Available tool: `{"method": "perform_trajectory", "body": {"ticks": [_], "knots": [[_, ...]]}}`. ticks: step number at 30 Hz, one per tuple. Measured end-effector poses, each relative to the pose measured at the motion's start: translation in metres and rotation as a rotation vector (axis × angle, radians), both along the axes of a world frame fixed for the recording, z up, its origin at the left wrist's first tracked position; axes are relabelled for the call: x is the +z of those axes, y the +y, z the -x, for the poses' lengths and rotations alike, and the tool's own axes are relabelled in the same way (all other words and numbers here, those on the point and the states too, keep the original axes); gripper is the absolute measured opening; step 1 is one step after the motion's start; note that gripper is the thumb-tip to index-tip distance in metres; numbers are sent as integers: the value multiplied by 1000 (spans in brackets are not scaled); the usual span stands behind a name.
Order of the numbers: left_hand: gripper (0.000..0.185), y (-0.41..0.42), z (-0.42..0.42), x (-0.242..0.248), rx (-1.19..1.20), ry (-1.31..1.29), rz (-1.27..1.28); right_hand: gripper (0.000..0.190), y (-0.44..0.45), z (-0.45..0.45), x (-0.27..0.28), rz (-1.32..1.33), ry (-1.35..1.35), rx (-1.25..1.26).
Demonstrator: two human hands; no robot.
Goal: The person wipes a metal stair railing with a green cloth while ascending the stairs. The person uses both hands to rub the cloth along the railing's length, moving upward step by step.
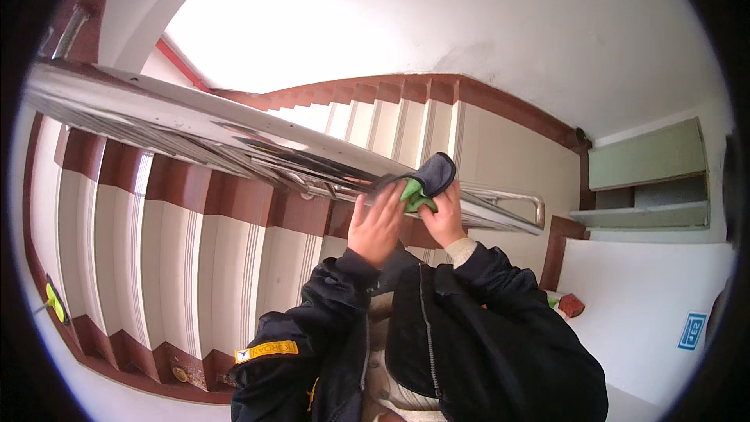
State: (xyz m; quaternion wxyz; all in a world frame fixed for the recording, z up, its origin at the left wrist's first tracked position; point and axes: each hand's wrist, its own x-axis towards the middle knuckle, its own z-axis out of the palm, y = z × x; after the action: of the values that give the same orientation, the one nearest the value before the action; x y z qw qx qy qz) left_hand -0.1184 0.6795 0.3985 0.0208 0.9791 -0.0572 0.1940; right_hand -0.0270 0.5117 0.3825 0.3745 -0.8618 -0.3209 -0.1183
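A grey and green cloth [435, 176] with a dark edge lies over the metal handrail [246, 129] of the stairs. My left hand [378, 225] is against the cloth on the rail, its fingers stretched out and slightly blurred; its thumb is hard to make out. Close beside it, my right hand [443, 217] grips the bunched green part, with a grey flap standing up above the fingers. Both hands are in front of my dark jacket, near the rail's right-hand end. The cloth and hands hide the rail surface beneath them.
Beige stairs [228, 269] with brown borders run below the rail, and another flight [381, 123] lies beyond it. A yellow-green object [55, 303] stands at far left. At right are a pale green cabinet [647, 155], a red item [570, 305] and a blue sign [692, 331] bearing writing.
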Motion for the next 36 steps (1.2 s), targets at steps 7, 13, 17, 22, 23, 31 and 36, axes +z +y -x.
{"method": "perform_trajectory", "body": {"ticks": [7,13,17,22,23,31,36], "knots": [[48,48,-2,42,369,-74,190,39,100,-30,66,-193,-9,403],[50,29,-21,28,444,-285,230,42,97,-69,57,-312,168,774],[46,-13,-34,-31,423,-412,213,43,43,-91,21,-205,302,862],[35,-98,-27,-96,198,-282,163,55,-70,-99,-35,-82,425,826],[33,-115,-23,-106,160,-229,121,60,-93,-101,-45,-56,467,821],[36,-125,-30,-89,245,-110,-40,55,-101,-114,-60,-127,774,876],[38,-87,-42,-40,573,-222,47,31,-6,-119,-39,-364,726,1065]]}}
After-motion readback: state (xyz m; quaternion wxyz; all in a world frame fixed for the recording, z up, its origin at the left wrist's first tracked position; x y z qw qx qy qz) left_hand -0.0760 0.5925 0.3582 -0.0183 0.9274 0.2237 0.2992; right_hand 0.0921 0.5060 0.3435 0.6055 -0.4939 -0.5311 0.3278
